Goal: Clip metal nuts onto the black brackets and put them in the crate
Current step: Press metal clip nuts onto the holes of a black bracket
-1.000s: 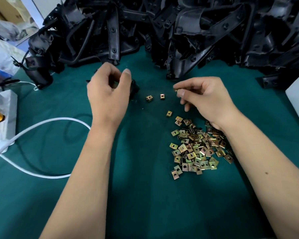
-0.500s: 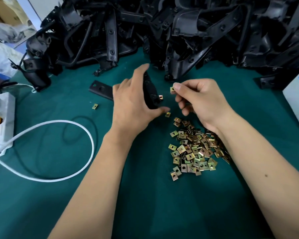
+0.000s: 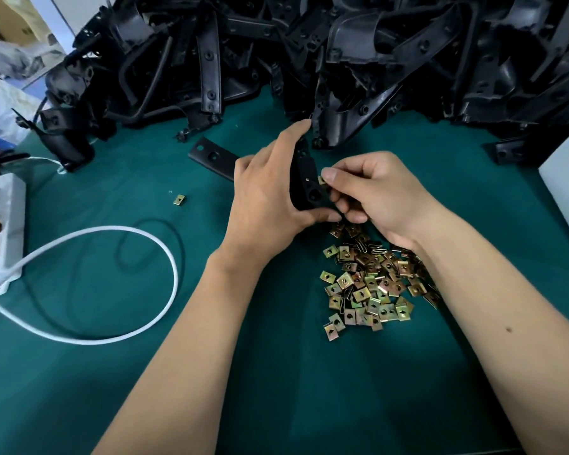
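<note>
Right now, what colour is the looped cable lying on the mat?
White: the cable shows best in the head view.

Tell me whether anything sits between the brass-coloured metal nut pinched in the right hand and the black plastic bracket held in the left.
Nothing visible does. The right hand pinches the brass-coloured metal nut right at the edge of the black plastic bracket, which the left hand grips upright. The crate is out of view.

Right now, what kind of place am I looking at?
Probably a small factory assembly bench: a big heap of black brackets along the back, a pile of metal nuts on the green table mat, and hands fitting one nut onto a bracket.
</note>
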A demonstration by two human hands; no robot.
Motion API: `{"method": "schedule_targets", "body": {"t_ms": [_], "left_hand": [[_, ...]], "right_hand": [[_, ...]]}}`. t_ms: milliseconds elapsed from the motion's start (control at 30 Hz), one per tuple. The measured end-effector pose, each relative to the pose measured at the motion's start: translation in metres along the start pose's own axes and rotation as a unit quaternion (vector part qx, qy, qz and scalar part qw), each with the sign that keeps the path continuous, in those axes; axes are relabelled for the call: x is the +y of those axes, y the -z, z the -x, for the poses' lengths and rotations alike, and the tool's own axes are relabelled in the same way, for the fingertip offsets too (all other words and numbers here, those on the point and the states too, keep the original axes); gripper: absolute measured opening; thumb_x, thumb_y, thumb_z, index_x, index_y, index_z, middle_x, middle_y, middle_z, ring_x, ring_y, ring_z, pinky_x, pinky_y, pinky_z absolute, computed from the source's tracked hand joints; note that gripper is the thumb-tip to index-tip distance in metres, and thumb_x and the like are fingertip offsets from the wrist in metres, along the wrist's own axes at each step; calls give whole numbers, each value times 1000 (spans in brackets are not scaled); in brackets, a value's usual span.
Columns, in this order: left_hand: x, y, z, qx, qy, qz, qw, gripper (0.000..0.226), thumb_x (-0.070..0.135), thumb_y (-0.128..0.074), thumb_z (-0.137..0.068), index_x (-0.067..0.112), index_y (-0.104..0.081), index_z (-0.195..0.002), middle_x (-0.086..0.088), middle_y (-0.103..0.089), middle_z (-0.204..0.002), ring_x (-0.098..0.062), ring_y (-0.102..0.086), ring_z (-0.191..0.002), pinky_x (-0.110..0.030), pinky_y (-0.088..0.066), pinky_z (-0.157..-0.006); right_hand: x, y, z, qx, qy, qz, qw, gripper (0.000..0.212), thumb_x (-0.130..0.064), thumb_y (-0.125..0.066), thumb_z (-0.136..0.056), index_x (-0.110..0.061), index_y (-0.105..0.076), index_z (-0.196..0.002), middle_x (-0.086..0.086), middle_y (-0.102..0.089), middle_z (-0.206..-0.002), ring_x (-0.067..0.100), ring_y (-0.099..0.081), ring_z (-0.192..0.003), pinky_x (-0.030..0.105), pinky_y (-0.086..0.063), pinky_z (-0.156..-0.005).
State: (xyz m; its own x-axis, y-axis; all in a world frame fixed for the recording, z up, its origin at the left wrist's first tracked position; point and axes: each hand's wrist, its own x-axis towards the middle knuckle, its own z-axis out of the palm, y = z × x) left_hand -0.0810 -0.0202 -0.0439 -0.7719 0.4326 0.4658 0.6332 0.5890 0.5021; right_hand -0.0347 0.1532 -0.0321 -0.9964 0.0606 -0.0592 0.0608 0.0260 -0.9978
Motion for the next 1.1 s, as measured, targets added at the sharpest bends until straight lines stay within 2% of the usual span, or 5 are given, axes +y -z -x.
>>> {"method": "schedule_targets", "body": {"t_ms": [433,633,700,767,1100], "left_hand": [[-1,-3,1,-19,13,-14,1000,121,63,-92,-54,21,-39,-155,7,-63,-132,-14,-55,-127,-28,-28,-106],[2,3,4,-73,23,65,995,131,62,-86,-68,23,-8,-166,2,-49,-150,-12,-37,-142,-30,-23,-120],[-2,3,5,-91,26,94,991,128,52,-87,-75,21,-2,-166,7,-50,-148,-1,-38,-139,-17,-27,-117],[-5,1,4,-95,35,112,989,126,41,-89,-77,15,-4,-166,9,-57,-141,8,-43,-127,1,-25,-103],[-17,0,4,-53,38,125,990,124,45,-96,-63,18,-27,-163,17,-56,-129,20,-46,-116,5,-26,-98]], "right_hand": [[3,0,-1,13,-14,7,1000,15,-9,-65,-100,1,-70,-91,0,-58,-60,8,-48,-49,17,-31,-37],[3,3,-3,63,-7,15,998,19,-14,-69,-98,-7,-72,-81,-3,-58,-57,9,-49,-51,18,-32,-38],[2,7,-3,58,-6,18,998,18,-14,-69,-98,-8,-73,-82,-3,-58,-58,8,-49,-51,18,-32,-38],[2,10,-3,33,-12,27,999,17,-13,-68,-98,-3,-72,-86,-1,-57,-60,7,-48,-51,17,-32,-38],[0,15,-2,16,-18,37,999,15,-13,-66,-100,-4,-73,-90,-2,-58,-61,7,-49,-52,16,-33,-40]]}}
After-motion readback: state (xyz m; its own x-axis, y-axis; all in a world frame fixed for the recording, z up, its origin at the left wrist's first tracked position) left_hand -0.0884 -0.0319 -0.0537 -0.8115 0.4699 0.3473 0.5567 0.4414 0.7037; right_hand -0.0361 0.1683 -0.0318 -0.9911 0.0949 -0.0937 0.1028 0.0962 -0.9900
